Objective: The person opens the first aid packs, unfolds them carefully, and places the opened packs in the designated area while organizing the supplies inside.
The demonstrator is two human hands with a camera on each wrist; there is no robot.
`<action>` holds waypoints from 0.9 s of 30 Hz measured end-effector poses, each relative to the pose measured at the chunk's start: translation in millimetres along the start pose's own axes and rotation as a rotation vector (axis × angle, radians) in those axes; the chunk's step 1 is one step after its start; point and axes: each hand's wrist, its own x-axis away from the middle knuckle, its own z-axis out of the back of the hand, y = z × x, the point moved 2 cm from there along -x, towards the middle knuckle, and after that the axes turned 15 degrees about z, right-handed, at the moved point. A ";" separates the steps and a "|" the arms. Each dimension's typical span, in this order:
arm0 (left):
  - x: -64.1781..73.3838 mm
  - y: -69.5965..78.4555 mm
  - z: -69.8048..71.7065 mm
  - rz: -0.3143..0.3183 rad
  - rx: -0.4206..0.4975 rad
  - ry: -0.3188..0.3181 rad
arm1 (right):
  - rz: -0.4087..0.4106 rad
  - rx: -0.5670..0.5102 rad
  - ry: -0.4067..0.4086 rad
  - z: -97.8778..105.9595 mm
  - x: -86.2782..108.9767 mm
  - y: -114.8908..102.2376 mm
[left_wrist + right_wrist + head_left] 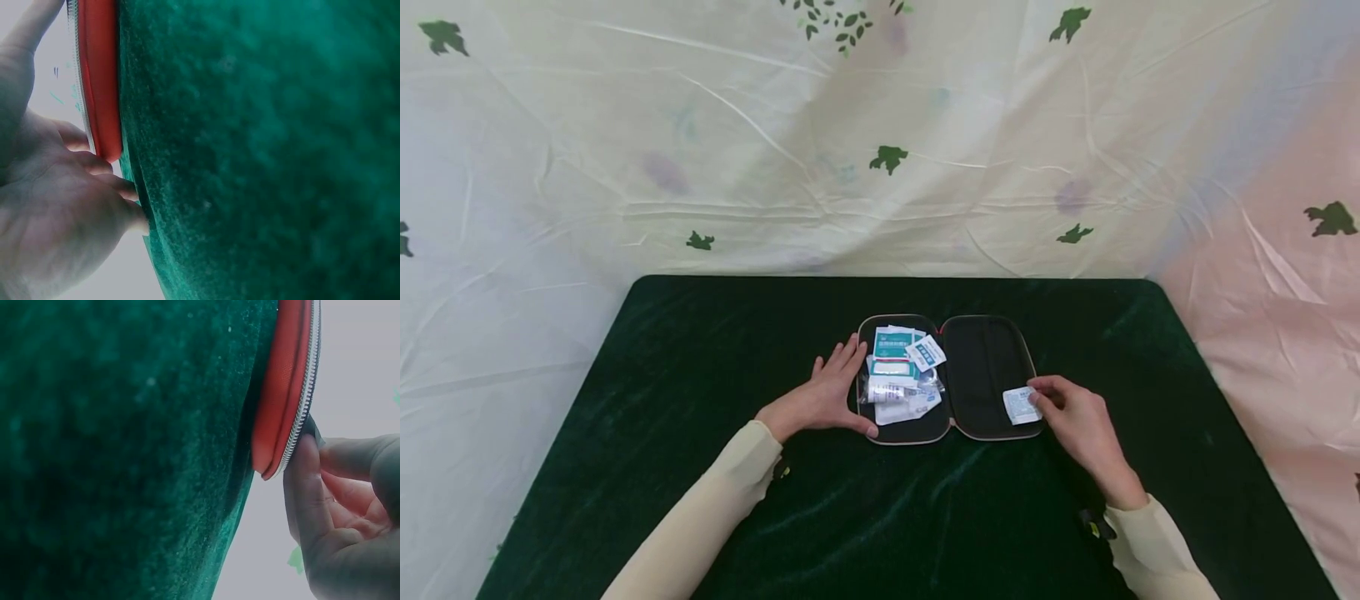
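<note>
An unfolded red zip case (pixel 981 421) with a black lining lies on the dark green cloth. Its left half holds several packets, among them a teal-and-white packet (pixel 895 343), a small white-and-blue sachet (pixel 927 353) and a white cylinder (pixel 886 392) in clear wrap. My left hand (pixel 827 394) spreads along the case's left edge, thumb at the near corner and fingers straight. At the right half's outer edge, my right hand (pixel 1078 421) pinches a small white packet (pixel 1020 406) between thumb and forefinger, over the black lining. The left wrist view shows the red side and zipper beside the fingers.
The green velvet cloth (pixel 865 517) covers the table, with light folds in front of the case. A pale curtain (pixel 760 150) with green leaf shapes hangs behind and along both sides of the table.
</note>
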 end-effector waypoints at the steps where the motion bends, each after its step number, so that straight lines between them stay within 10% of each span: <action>1: 0.0 -0.1 0.0 0.001 0.000 0.000 | 0.002 -0.002 -0.007 -0.1 0.1 -0.3; 27: 0.1 0.0 -1.7 0.009 0.006 0.005 | -0.010 -0.057 -0.120 -13.6 -6.8 -10.8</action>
